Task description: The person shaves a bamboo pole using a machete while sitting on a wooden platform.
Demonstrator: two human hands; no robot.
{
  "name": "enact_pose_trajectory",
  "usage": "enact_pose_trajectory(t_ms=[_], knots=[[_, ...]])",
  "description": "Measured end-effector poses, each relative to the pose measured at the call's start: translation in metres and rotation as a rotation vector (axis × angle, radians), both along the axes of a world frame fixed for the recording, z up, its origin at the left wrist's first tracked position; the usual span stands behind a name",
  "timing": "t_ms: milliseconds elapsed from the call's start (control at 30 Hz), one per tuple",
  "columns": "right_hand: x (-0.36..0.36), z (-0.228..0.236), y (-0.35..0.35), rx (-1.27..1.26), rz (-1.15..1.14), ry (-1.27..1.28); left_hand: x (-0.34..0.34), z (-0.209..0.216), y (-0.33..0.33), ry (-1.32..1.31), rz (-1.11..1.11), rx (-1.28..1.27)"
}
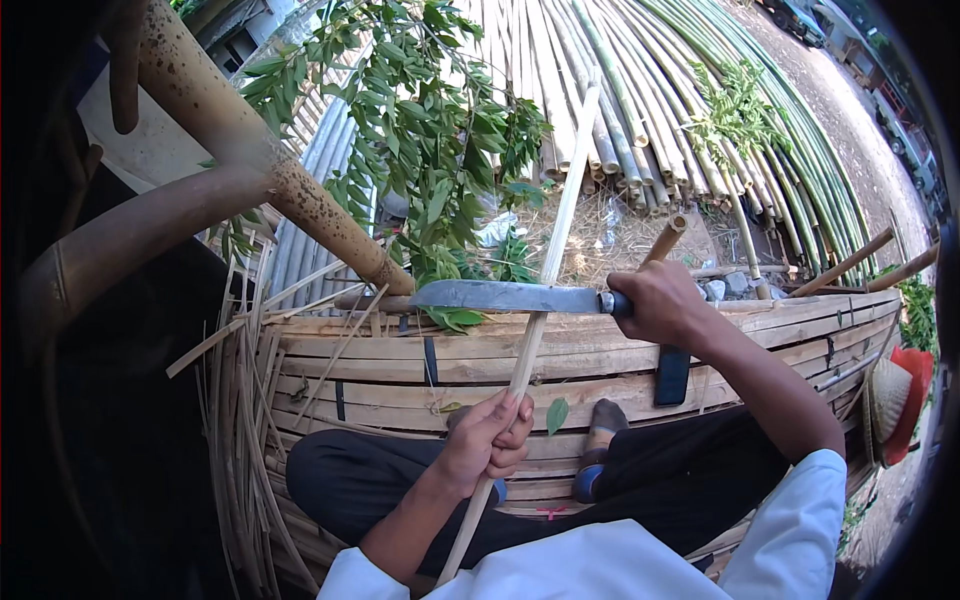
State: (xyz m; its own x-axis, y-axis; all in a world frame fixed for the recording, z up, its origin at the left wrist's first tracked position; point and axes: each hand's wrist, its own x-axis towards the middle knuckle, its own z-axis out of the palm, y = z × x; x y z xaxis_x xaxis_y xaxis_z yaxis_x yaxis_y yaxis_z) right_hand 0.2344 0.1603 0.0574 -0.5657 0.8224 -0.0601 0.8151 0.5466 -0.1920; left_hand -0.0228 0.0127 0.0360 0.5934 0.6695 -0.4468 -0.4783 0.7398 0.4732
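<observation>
My left hand is closed around a long, pale bamboo strip. The strip runs from my lap up and away, leaning slightly right. In my right hand is the dark handle of a machete, gripped in a fist. Its broad grey blade points left and lies across the strip, above my left hand. From this view I cannot tell how deep the edge sits in the wood. My legs are bent on either side of the strip's lower part.
I sit on a slatted bamboo platform. A black phone lies right, near a straw hat with red trim. Thin bamboo slivers pile up left, below a thick bamboo post. Leafy branches hang ahead; stacked poles lie beyond.
</observation>
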Motion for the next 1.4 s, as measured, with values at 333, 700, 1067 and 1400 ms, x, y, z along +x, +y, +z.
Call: enact_pose_trajectory(t_ms=[333,700,1067,1400], knots=[[0.006,-0.004,0.009,-0.059,-0.211,0.128,0.001,-0.003,-0.005,0.052,-0.003,0.02],[0.015,-0.014,0.012,-0.119,-0.246,0.154,0.008,-0.003,-0.004,0.048,0.022,-0.027],[-0.002,-0.01,0.002,-0.124,-0.144,0.135,0.005,-0.002,-0.004,0.056,0.046,-0.044],[-0.036,-0.007,-0.02,-1.067,-0.442,1.056,0.01,-0.001,-0.001,0.094,-0.003,0.036]])
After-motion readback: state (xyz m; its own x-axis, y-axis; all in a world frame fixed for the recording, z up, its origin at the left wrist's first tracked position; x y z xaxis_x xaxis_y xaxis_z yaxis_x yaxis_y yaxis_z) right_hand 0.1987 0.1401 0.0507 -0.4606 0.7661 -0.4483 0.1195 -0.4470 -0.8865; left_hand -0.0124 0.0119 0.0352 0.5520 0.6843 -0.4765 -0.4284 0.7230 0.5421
